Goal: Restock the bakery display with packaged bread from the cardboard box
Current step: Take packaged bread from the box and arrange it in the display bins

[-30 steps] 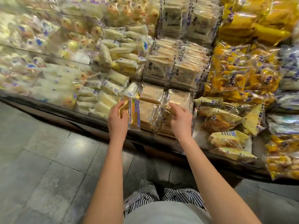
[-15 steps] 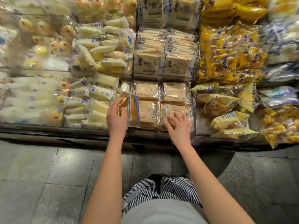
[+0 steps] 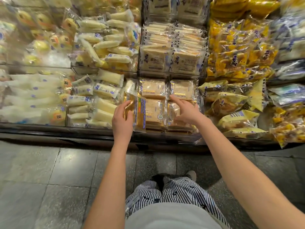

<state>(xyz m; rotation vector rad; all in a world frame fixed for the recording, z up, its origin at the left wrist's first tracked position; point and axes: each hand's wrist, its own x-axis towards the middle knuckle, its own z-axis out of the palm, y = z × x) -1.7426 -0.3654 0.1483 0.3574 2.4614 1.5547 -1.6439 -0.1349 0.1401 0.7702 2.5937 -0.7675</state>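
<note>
Holding one bread packet (image 3: 137, 111) upright on its edge, the left hand (image 3: 123, 120) has its grip clamped round the packet's left side. It stands at the left margin of the front compartment of the display shelf (image 3: 66, 131), touching the flat stacks (image 3: 155, 113) of the same bread. The right hand (image 3: 187, 111) rests on those stacks with fingers spread and fairly straight. Its grip is apart, with nothing held, and the forefinger reaches toward the back row (image 3: 182, 91).

From where I stand, the step looks like seating this packet among its neighbours. To do it well, I would have the right hand press the stacks down and to the right so a gap opens. The left can then tip the packet flat, label up like the rest. The bread is soft and the film slippery, so a light hold at the edges should do better than a squeeze. Watch the stack nearest the shelf's lip, which could slide off. The cardboard box is out of sight.
</note>
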